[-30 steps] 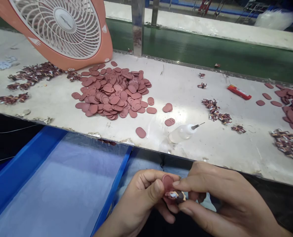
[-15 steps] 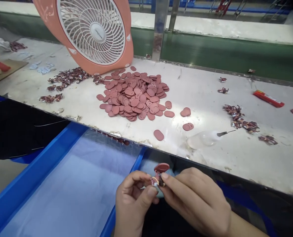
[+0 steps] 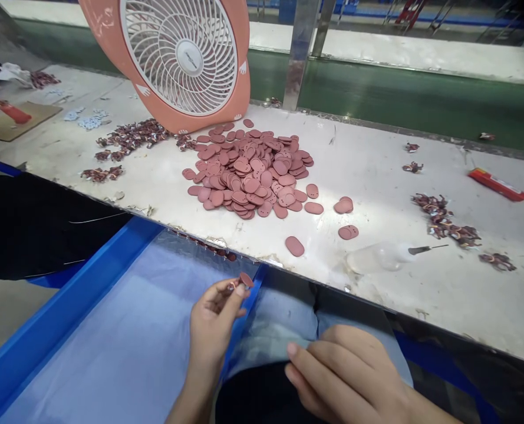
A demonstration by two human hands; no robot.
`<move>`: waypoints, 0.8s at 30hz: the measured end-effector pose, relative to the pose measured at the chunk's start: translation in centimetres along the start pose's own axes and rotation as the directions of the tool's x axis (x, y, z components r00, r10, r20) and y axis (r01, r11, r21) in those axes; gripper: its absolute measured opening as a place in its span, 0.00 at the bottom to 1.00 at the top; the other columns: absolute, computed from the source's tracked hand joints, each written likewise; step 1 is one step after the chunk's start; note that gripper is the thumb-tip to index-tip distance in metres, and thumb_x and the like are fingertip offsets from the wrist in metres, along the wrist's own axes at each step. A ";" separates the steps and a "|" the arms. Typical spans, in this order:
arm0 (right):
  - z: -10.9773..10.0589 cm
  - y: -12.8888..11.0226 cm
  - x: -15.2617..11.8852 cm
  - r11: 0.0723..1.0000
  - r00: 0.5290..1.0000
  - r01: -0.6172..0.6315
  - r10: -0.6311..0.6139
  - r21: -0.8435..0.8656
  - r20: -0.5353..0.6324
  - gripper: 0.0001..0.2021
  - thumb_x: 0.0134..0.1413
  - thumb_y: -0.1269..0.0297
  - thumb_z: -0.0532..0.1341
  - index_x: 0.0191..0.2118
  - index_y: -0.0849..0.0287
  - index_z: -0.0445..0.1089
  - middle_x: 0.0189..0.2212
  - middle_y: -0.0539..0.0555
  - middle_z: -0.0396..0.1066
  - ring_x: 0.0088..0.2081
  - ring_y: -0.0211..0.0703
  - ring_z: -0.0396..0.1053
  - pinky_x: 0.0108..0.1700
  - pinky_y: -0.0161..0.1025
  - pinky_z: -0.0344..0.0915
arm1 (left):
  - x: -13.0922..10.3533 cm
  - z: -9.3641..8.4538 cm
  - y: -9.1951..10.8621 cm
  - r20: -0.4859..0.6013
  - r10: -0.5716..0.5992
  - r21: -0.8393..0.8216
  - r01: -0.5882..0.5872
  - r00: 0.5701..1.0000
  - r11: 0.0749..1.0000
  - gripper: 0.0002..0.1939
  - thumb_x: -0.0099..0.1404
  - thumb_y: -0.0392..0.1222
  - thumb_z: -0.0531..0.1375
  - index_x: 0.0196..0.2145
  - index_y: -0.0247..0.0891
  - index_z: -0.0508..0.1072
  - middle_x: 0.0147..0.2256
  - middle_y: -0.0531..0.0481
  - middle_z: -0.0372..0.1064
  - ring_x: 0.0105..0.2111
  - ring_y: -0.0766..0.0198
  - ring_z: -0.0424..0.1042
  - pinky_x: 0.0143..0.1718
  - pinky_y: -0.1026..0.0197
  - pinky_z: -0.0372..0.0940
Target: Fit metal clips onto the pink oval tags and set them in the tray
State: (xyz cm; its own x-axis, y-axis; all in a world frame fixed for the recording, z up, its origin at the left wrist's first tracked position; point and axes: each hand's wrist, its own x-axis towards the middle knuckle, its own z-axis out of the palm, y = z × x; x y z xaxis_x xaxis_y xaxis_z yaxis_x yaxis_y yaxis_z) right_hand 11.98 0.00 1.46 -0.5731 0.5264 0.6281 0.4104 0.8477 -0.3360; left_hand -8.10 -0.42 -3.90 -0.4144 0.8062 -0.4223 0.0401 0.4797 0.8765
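Note:
My left hand (image 3: 213, 324) pinches a small brown figurine with an oval reddish base (image 3: 246, 280) between thumb and fingers, above the edge of the blue-sided tray (image 3: 111, 330). The base faces up and away; most of the figurine is behind the fingers. My right hand (image 3: 350, 374) is apart from it, lower right, fingers bent and pressed together with nothing visible in them. On the bench lies a heap of oval reddish discs (image 3: 253, 176). Nearest to my right hand on the bench is a clear squeeze bottle with a needle tip (image 3: 381, 258), lying on its side.
A pink fan (image 3: 188, 59) stands behind the discs. Small brown figurines lie left (image 3: 133, 135) and right (image 3: 447, 221) of the heap. A red packet (image 3: 498, 184) lies far right. A dark sleeve (image 3: 45, 229) shows at left. A metal post (image 3: 299, 59) rises behind the bench.
My left hand has moved left and up with the figurine, toward the tray. My right hand has let go of it and moved slightly down. The view has shifted a little left.

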 end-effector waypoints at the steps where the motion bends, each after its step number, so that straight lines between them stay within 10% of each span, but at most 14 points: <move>1: -0.6 0.0 -0.4 1.000 1.000 -0.016 0.016 -0.011 0.021 0.05 0.56 0.78 0.64 0.39 0.69 0.74 0.23 0.53 0.75 0.21 0.39 0.69 0.21 0.39 0.65 | 1.6 -0.2 -0.7 -0.009 0.003 0.060 -0.003 1.000 0.998 0.19 0.60 0.56 0.65 0.40 0.37 0.75 0.38 0.44 0.79 0.40 0.52 0.79 0.35 0.56 0.74; 8: -2.8 1.4 -2.4 0.992 0.995 -0.095 0.094 -0.078 -0.014 0.05 0.56 0.80 0.63 0.37 0.68 0.74 0.24 0.55 0.75 0.23 0.40 0.71 0.25 0.38 0.69 | 9.5 0.3 -4.3 0.040 -0.013 0.579 -0.012 0.999 0.815 0.13 0.68 0.46 0.61 0.47 0.37 0.74 0.47 0.45 0.74 0.44 0.55 0.74 0.45 0.47 0.71; 24: -3.3 2.3 -3.7 0.984 0.986 -0.161 0.156 -0.076 -0.060 0.08 0.55 0.82 0.62 0.39 0.67 0.73 0.25 0.54 0.74 0.23 0.40 0.71 0.24 0.37 0.69 | 10.8 1.6 -4.5 -0.005 0.010 0.832 -0.001 1.000 0.555 0.16 0.69 0.48 0.60 0.51 0.38 0.72 0.51 0.43 0.72 0.46 0.54 0.74 0.46 0.46 0.71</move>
State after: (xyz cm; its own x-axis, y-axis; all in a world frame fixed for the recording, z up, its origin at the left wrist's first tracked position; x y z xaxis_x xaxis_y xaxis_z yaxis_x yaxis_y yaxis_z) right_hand 17.44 -0.21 0.65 -0.4582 0.6474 0.6090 0.5497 0.7448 -0.3782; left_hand -11.28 6.75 -12.78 -0.4183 0.8091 -0.4128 0.7789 0.5533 0.2953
